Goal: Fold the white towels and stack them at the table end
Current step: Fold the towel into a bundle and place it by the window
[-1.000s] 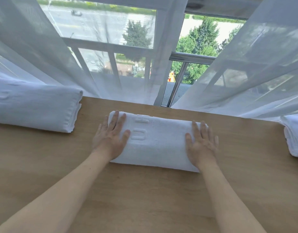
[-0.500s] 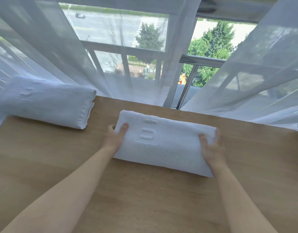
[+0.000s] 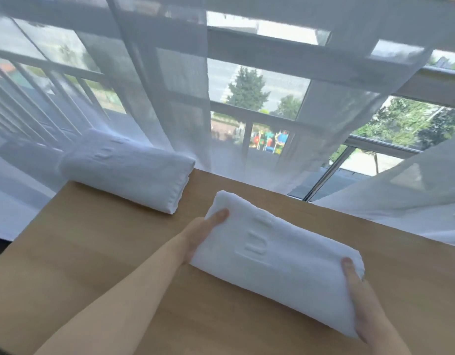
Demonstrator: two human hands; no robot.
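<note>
A folded white towel (image 3: 275,254) with an embossed mark is held over the wooden table (image 3: 98,252). My left hand (image 3: 200,235) grips its left end, thumb on top and fingers hidden underneath. My right hand (image 3: 359,301) grips the right end in the same way. A second folded white towel (image 3: 129,170) lies at the table's far left end, by the curtain.
Sheer white curtains (image 3: 170,103) hang along the table's far edge in front of a window (image 3: 257,85). The table's left edge (image 3: 39,213) runs just beside the lying towel.
Both hands went from lying flat on the towel to gripping its ends. The towel has lifted and tilted, and the view has swung left toward the other towel.
</note>
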